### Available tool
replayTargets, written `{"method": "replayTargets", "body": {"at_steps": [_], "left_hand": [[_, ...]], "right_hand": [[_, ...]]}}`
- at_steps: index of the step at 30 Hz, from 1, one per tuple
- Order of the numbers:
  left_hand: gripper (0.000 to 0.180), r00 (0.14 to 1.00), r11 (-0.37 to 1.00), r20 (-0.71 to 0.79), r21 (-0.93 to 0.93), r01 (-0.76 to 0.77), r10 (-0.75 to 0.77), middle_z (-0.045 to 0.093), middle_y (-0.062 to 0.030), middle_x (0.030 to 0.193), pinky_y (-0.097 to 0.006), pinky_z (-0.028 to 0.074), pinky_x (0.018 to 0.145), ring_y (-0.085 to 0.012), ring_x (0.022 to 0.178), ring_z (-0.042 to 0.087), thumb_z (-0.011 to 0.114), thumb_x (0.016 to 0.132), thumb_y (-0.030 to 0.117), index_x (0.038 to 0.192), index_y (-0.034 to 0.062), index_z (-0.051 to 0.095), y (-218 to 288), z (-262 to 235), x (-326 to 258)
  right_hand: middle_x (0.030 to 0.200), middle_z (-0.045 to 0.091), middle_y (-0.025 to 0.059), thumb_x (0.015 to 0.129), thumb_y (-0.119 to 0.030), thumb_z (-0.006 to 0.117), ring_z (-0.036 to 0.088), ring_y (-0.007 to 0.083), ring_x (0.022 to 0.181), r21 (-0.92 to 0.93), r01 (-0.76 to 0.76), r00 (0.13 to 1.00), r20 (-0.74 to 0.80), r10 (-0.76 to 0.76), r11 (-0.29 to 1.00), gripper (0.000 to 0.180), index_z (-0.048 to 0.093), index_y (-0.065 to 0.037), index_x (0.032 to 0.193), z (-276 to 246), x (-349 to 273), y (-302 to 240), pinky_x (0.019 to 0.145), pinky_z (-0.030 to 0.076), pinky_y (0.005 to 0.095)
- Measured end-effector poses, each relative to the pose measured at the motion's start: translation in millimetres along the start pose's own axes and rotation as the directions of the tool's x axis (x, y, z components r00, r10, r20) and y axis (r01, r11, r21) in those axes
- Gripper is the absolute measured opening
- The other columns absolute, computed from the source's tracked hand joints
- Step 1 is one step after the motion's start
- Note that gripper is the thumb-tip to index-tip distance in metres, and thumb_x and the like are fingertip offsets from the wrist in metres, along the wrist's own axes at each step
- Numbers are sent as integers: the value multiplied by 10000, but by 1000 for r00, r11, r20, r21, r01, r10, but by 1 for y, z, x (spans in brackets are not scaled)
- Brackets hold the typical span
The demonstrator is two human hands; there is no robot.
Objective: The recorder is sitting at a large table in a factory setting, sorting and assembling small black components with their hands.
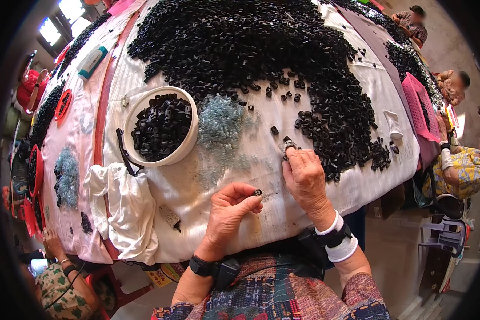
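Note:
My left hand (230, 212) pinches a small black plastic part (257, 192) between thumb and forefinger, a round hole showing in its end. Further right and a little farther off, my right hand (306, 176) has its fingers closed on a small dark piece with a greyish, shiny tip (289, 143); its kind is hard to make out. One loose black part (274, 130) lies just beyond those fingers. A large heap of black plastic parts (234, 42) spreads over the far side of the white-covered table (197, 205). Left of my hands lies a pile of small clear bluish pieces (221, 125).
A white bowl (193, 130) full of black parts stands at the left, beside a crumpled white cloth (125, 210). A pink basket (415, 104) sits at the right edge, near a small white item (393, 125). Other people work around the tables on both sides.

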State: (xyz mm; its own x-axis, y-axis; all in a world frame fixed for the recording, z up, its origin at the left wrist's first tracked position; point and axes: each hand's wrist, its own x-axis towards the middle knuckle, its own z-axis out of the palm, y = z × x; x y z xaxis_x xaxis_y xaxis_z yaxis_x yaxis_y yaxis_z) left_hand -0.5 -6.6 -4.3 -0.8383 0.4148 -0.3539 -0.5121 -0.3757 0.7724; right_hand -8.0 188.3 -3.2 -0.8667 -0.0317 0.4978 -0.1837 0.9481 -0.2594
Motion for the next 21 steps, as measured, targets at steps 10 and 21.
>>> {"method": "replayTargets", "body": {"at_steps": [10,21], "left_hand": [[154,999,1000,45,-1,-9,9,652,-54,799,-231,508,657,-115,709,617,679,818,44,955,8,616,-1,2,-1],[137,1000,999,4,36,-22,22,648,-56,797,-247,514,661,-122,705,623,661,828,38,953,12,613,-1,1,-2]], "right_hand": [[878,591,155,690,30,635,567,314,849,-61,-49,999,15,50,997,346,556,12,1026,4,4,-3,779,473,386],[825,631,113,721,73,658,624,228,722,573,-124,990,20,138,810,284,579,5,986,-15,0,-18,651,510,308]]}}
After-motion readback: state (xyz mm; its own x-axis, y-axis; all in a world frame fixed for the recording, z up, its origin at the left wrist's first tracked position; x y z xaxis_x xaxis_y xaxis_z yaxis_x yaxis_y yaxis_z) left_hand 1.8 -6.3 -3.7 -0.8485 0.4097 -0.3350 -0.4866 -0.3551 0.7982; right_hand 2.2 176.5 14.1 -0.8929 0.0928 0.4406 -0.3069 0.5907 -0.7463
